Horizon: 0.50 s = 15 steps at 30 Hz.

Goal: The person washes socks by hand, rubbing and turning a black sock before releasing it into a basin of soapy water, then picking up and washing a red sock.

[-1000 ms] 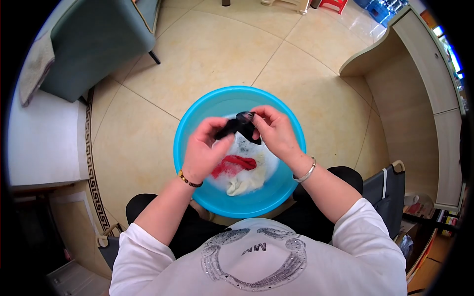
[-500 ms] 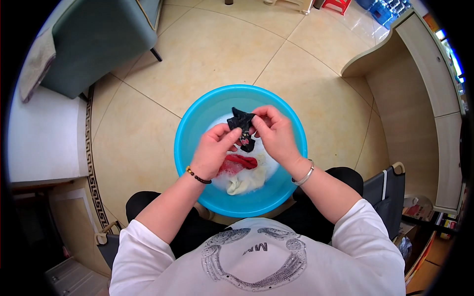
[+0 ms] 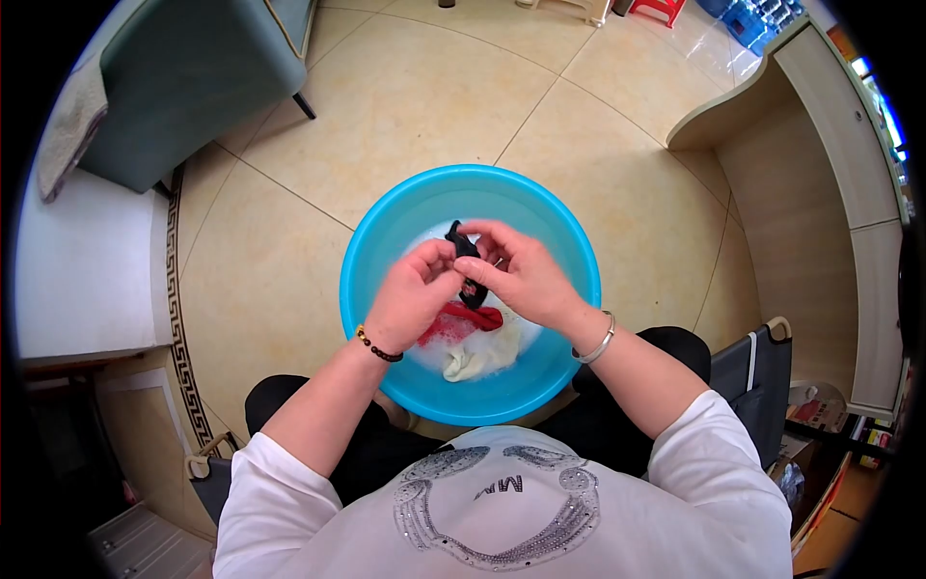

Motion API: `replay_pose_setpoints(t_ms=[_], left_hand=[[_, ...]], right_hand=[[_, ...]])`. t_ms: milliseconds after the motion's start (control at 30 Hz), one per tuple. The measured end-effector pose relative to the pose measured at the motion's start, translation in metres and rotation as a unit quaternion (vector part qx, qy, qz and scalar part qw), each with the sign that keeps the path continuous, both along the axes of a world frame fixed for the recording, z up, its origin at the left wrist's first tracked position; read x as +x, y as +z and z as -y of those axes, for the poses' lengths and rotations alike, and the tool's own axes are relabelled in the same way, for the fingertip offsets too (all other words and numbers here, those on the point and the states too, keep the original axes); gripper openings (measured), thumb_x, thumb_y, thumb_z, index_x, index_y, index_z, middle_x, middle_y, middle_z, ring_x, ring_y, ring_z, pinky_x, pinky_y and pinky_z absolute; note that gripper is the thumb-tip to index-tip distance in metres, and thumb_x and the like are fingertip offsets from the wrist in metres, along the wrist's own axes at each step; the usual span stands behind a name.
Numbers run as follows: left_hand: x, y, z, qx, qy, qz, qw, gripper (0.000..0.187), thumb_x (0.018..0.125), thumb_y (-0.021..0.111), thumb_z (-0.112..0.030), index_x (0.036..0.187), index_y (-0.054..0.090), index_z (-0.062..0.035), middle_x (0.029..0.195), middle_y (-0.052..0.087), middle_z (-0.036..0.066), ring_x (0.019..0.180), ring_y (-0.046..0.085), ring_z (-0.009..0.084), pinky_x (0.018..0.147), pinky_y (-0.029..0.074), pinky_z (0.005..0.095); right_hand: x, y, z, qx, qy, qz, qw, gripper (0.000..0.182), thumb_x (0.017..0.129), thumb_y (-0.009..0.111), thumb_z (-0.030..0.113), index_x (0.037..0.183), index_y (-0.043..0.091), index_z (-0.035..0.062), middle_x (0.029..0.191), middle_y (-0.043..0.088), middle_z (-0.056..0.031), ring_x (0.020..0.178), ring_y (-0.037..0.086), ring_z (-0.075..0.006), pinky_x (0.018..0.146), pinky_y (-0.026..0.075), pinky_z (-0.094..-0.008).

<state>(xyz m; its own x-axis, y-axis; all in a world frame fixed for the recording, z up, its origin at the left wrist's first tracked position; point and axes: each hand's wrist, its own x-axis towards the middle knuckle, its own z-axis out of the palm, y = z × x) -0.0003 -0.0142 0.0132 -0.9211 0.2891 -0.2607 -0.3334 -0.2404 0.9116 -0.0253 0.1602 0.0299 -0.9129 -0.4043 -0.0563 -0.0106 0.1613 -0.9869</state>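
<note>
Over a blue plastic basin (image 3: pixel 349 289), both hands hold a small black sock (image 3: pixel 473 295) with a coloured pattern on it. My left hand (image 3: pixel 410 294) pinches its left side between thumb and fingers. From the right, my right hand (image 3: pixel 529 275) is closed on the upper part, its thumb close to the left fingers. Much of the sock is hidden behind the fingers. Below the hands, a wet red cloth (image 3: pixel 473 317) and a whitish cloth (image 3: pixel 470 361) lie in sudsy water (image 3: pixel 521 333) in the basin.
Tiled floor (image 3: pixel 415 96) surrounds the basin. A grey-green sofa (image 3: pixel 203 77) stands at upper left, and a pale wooden cabinet (image 3: pixel 801 193) at right. A red stool (image 3: pixel 659 10) and blue-wrapped bottles (image 3: pixel 748 24) are at the back. My knees flank the basin.
The hands have come closer together, with the right hand moving left and folding over the black sock. The sock, spread wider before, is now bunched and slightly lower.
</note>
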Motion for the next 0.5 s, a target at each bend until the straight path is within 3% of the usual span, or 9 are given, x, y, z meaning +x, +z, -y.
replay_pose_setpoints(t_ms=[100,233,333,400,500], left_hand=[[0.002,0.001,-0.001,0.005,-0.040,0.015,0.999,0.023,0.086,0.054,-0.002,0.109,0.053,-0.0009,0.103,0.059,0.003,0.094,0.055,0.0103,0.083,0.044,0.0241],[-0.002,-0.002,-0.001,0.024,-0.060,0.044,0.997,0.026,0.082,0.051,0.001,0.108,0.054,-0.0001,0.103,0.058,0.004,0.092,0.055,0.0102,0.082,0.044,0.0240],[-0.004,-0.003,-0.001,0.051,-0.063,0.073,0.994,0.030,0.078,0.049,0.003,0.108,0.054,-0.0006,0.103,0.058,0.004,0.089,0.055,0.0103,0.081,0.043,0.0244],[-0.006,-0.006,0.002,0.092,-0.071,0.056,0.992,0.033,0.079,0.049,0.001,0.111,0.052,0.0019,0.100,0.058,0.005,0.091,0.056,0.0107,0.083,0.046,0.0264],[-0.003,-0.001,0.001,0.127,-0.052,0.064,0.989,0.031,0.081,0.048,0.001,0.112,0.052,0.0019,0.101,0.058,0.006,0.092,0.056,0.0118,0.084,0.046,0.0274]], right_hand=[[0.003,-0.018,0.003,-0.001,-0.037,0.014,0.999,0.022,0.086,0.064,0.020,0.092,0.063,-0.0011,0.066,0.057,-0.0035,0.062,0.055,-0.0094,0.055,0.043,-0.0248],[0.003,-0.022,0.002,0.042,-0.076,-0.042,0.995,0.024,0.088,0.061,0.023,0.090,0.062,-0.0015,0.064,0.057,-0.0039,0.058,0.053,-0.0096,0.053,0.042,-0.0249],[-0.003,-0.020,-0.001,0.006,-0.090,0.002,0.996,0.026,0.090,0.057,0.024,0.084,0.061,-0.0011,0.063,0.056,-0.0032,0.055,0.053,-0.0096,0.051,0.042,-0.0245],[-0.005,-0.017,-0.005,-0.030,-0.099,0.129,0.986,0.027,0.092,0.055,0.024,0.082,0.058,-0.0001,0.065,0.058,-0.0028,0.055,0.054,-0.0099,0.050,0.043,-0.0243],[-0.012,-0.022,-0.011,-0.091,-0.146,0.185,0.968,0.027,0.093,0.053,0.025,0.082,0.056,0.0007,0.065,0.058,-0.0017,0.053,0.053,-0.0084,0.049,0.043,-0.0236]])
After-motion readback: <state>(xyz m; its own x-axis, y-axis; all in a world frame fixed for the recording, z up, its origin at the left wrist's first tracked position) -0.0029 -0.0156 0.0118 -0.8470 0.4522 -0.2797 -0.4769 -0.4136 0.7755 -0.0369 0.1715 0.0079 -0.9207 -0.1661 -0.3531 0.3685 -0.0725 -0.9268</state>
